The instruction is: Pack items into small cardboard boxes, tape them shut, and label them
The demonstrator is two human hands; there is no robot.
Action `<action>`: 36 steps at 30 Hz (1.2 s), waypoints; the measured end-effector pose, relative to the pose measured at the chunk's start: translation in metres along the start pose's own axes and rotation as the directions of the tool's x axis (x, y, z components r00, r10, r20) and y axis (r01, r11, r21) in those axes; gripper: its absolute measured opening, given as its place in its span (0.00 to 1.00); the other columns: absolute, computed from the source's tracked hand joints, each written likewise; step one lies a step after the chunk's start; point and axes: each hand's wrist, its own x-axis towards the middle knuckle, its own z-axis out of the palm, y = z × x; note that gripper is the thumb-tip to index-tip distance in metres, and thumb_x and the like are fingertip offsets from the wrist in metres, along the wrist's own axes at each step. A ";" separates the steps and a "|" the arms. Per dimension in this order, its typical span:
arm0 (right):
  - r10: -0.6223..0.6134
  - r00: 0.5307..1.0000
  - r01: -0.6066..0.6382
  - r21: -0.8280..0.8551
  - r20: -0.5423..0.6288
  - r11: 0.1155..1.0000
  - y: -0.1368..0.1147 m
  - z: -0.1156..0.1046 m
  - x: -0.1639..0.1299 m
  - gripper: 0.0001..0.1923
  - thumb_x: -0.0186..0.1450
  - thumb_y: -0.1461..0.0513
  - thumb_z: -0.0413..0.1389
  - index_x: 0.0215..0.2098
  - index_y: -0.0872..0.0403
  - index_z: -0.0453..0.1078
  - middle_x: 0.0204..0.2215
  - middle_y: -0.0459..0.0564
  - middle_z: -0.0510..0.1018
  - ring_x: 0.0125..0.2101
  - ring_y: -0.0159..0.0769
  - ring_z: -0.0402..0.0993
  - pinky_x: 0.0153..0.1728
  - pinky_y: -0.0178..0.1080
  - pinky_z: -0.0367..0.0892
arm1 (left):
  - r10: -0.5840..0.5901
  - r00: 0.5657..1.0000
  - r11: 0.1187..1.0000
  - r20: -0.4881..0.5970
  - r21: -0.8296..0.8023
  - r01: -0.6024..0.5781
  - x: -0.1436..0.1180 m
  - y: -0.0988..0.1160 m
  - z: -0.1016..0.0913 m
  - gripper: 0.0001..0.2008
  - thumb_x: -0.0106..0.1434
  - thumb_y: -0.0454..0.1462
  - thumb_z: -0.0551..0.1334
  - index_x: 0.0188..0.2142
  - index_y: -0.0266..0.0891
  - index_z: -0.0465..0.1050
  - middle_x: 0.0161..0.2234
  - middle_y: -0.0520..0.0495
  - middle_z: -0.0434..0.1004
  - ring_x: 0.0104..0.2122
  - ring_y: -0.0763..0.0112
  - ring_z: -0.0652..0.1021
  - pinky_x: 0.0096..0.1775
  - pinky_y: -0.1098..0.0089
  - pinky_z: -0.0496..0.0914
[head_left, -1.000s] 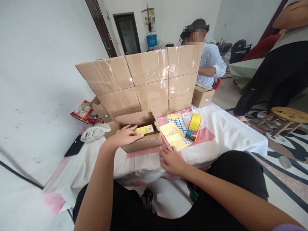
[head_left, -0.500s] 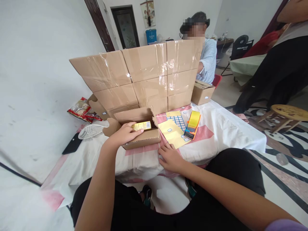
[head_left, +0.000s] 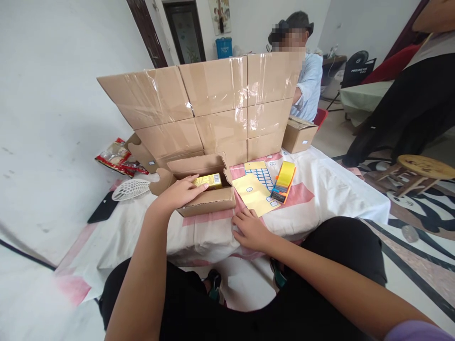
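My left hand (head_left: 181, 192) reaches over the near-left wall of an open cardboard box (head_left: 208, 204) and grips a small yellow carton (head_left: 214, 180) with a barcode on its end. The carton sits within the opening of the box; its underside is hidden, so I cannot tell if it touches the bottom. On the tablecloth to the right of the box rests my right hand (head_left: 251, 229), fingers loosely bent and apart, holding nothing. Just beyond it lie a yellow sheet (head_left: 254, 196) and a sheet of blue-edged labels (head_left: 261, 176). An orange tape dispenser with yellow tape (head_left: 284, 180) stands beside them.
A tall taped cardboard panel (head_left: 220, 102) stands across the back of the table. Left are a white perforated basket (head_left: 131, 189), a black flat object (head_left: 103, 207) and red packets (head_left: 119, 157). A closed box (head_left: 299, 135) stands back right. A person (head_left: 309, 87) sits behind the panel.
The yellow carton has tilted slightly in my left hand and its side now shows. My right hand stays about where it was; the view has shifted a little.
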 end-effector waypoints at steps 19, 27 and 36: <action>-0.014 1.000 0.014 0.048 0.002 0.999 0.001 -0.001 0.000 0.11 0.68 0.57 0.56 0.44 0.56 0.71 0.44 0.57 0.75 0.49 0.51 0.66 0.50 0.51 0.60 | 0.175 0.944 0.933 -0.280 -0.258 -0.250 0.002 -0.018 -0.006 0.27 0.65 0.59 0.59 0.21 0.44 0.79 0.58 0.45 0.78 0.64 0.41 0.69 0.67 0.49 0.56; -0.005 0.965 0.082 0.280 -0.262 0.956 0.009 -0.008 0.006 0.19 0.66 0.63 0.55 0.55 0.57 0.66 0.54 0.62 0.71 0.55 0.52 0.67 0.54 0.55 0.67 | -0.408 0.588 0.462 -0.698 -0.714 -0.527 0.009 -0.100 -0.018 0.30 0.70 0.59 0.48 0.30 0.43 0.78 0.42 0.46 0.82 0.53 0.60 0.77 0.45 0.63 0.73; 0.035 0.898 0.174 0.427 -0.439 0.888 0.028 -0.029 0.013 0.42 0.67 0.63 0.55 0.74 0.50 0.43 0.70 0.61 0.58 0.69 0.50 0.56 0.67 0.59 0.57 | -0.307 0.909 0.125 -0.283 -0.958 -0.256 0.042 -0.085 0.042 0.13 0.54 0.38 0.70 0.38 0.41 0.74 0.37 0.49 0.79 0.30 0.71 0.76 0.31 0.71 0.70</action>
